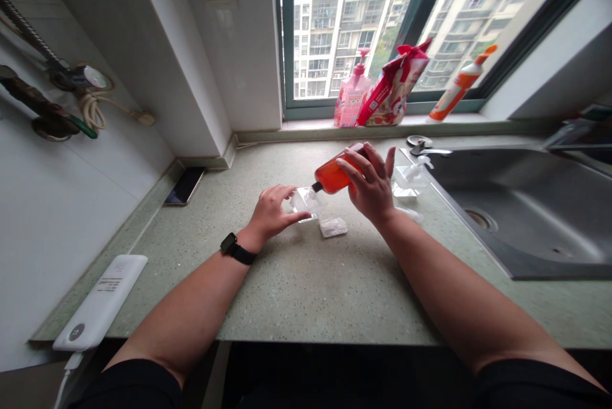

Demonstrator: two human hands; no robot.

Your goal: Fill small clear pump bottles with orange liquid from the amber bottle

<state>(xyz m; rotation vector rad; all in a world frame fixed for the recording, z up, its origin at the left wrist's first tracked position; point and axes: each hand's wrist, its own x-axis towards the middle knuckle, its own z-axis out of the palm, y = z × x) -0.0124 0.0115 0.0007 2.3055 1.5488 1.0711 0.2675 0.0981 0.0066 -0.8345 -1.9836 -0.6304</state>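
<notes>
The right grip (373, 189) held an orange bottle (335, 174), tipped down to a clear container (310, 200) spanned by the left grip (271, 215); whether they touched, I couldn't tell. Both stood well back from the worktop (306, 297)'s front edge, left of the sink (526, 205).

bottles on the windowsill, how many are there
2: a pink pump bottle at the left and an orange and white bottle at the right. The red bag between them might hide more.
</notes>
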